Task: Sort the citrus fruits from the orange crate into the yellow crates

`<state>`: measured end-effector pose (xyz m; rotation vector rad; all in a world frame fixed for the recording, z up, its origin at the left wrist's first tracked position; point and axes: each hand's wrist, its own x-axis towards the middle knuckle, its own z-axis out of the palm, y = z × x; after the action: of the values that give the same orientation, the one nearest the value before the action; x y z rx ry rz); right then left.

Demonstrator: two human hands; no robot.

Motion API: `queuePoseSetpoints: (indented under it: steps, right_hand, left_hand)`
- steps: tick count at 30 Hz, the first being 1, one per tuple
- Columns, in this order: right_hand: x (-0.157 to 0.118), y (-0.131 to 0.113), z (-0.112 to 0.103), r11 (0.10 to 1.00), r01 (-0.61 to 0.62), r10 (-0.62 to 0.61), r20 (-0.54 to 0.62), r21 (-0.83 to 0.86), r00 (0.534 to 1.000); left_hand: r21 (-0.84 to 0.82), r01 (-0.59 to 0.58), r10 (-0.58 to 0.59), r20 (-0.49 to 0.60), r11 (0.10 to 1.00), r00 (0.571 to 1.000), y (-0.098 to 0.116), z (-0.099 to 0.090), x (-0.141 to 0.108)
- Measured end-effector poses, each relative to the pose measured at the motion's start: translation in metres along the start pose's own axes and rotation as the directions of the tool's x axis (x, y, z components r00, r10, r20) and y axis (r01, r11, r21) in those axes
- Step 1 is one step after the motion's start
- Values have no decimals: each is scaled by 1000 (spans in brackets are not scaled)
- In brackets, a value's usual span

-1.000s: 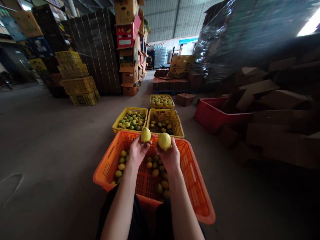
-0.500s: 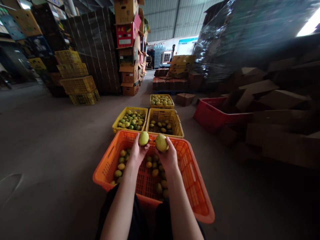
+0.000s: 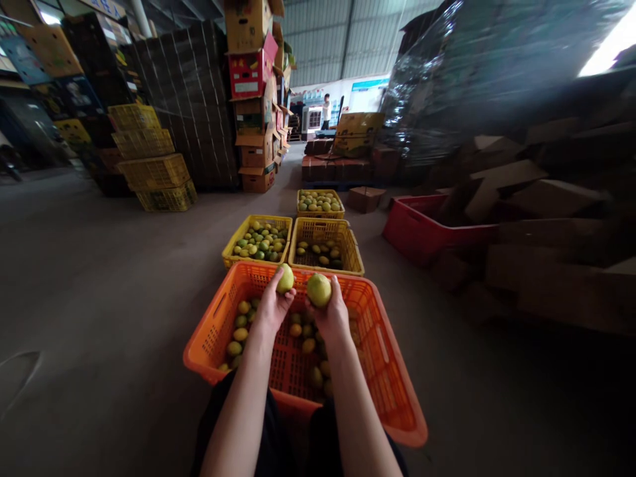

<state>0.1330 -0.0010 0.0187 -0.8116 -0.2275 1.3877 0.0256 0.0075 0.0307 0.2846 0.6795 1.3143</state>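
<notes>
My left hand (image 3: 275,306) is closed around a yellow-green lemon (image 3: 285,279). A second, rounder-looking yellow-green lemon (image 3: 318,290) sits in the grip of my right hand (image 3: 334,317). Both hands are raised over the far part of an orange crate (image 3: 392,361), a small gap between the two fruits. Inside the crate, loose lemons in green and yellow lie along the left side (image 3: 240,334) and in the middle to right (image 3: 309,346). My forearms hide part of them.
Beyond the orange crate stand a yellow crate (image 3: 226,250) full of lemons, a partly filled one (image 3: 358,258) and a farther full one (image 3: 320,214). A red bin (image 3: 412,228) with cardboard is at right. Stacked yellow crates (image 3: 156,171) stand left; a distant person (image 3: 326,112) is visible.
Both lemons have turned slightly in my hands, and the right one has come a little lower. A person has come into view in the background. The camera view has shifted slightly.
</notes>
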Motion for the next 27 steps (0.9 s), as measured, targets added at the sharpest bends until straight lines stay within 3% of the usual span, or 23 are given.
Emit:
queuePoseSetpoints:
  steps: [6,12,18,21,24,26,27]
  right_hand:
    - [-6,-4,-2,995,31,-16,156,-97,988]
    - [-8,-3,-7,1000,-23,23,-3,18,1000]
    - [-4,-3,-16,999,-51,53,-98,18,994]
    - [-4,-14,-26,993,-91,96,-70,69,993]
    - [-4,-33,-36,977,-162,164,-3,138,986]
    - [-2,-47,-44,972,-182,185,-3,147,983]
    - [-2,-53,-47,976,-168,172,-18,141,985]
  left_hand:
    - [-4,85,-85,-50,996,995,-2,-2,8]
    - [-190,203,-214,-39,960,976,-10,0,14]
    - [-147,166,-164,25,975,986,-20,2,15]
    - [-22,151,-151,32,988,988,-21,-2,17]
    - [209,120,-136,66,970,988,-32,-21,22]
    - [438,110,-166,92,892,982,-50,-43,23]
    - [578,150,-241,83,802,967,-61,-57,21]
